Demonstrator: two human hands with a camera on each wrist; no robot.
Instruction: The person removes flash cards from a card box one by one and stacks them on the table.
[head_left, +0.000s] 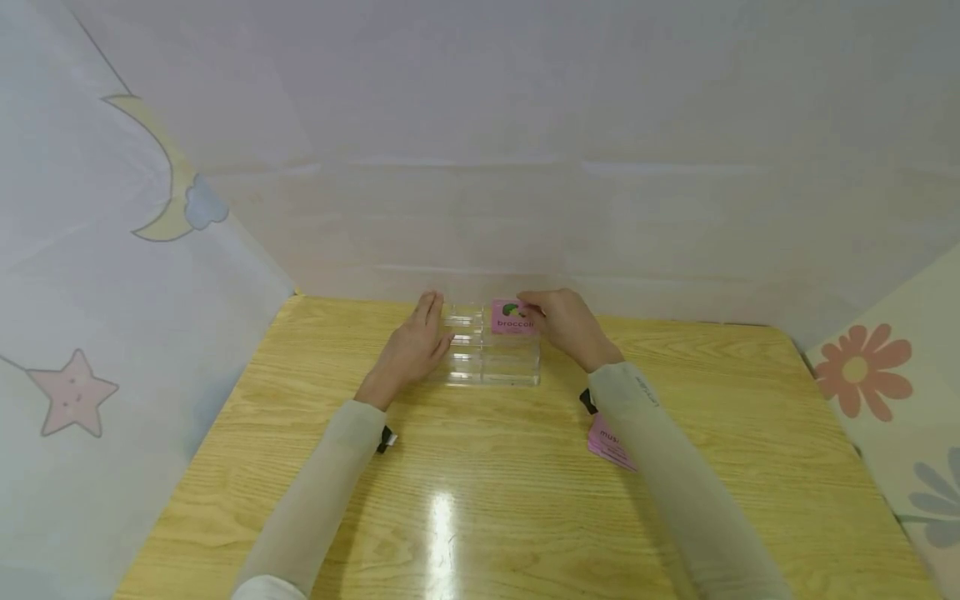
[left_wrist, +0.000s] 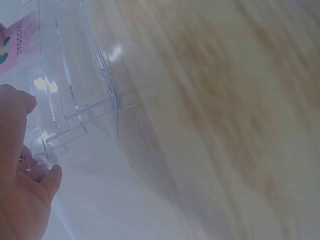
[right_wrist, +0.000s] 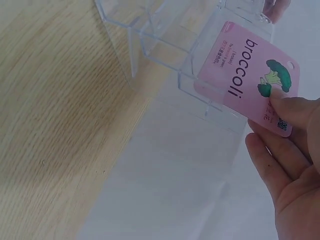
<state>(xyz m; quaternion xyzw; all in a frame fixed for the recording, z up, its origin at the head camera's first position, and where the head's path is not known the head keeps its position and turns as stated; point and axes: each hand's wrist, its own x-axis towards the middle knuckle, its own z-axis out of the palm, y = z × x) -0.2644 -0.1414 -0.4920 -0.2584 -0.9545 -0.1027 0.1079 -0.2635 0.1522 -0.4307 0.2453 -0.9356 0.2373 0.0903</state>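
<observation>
A clear stepped acrylic rack [head_left: 465,379] stands at the far edge of the table. At its upper right sits a pink broccoli flashcard [head_left: 506,327], its lower edge inside a top slot in the right wrist view. My right hand [head_left: 573,329] pinches that card by its upper right corner, thumb on the printed face and fingers behind. On the rack's left end is my left hand [head_left: 412,346]. In the left wrist view its fingertips [left_wrist: 52,181] curl round the rack's back corner, the thumb toward the steps.
A small stack of pink flashcards [head_left: 606,443] lies on the wooden table [head_left: 480,483], partly under the right sleeve. A pale cloth wall [head_left: 480,225] rises right behind the rack. Printed cloth panels flank the table.
</observation>
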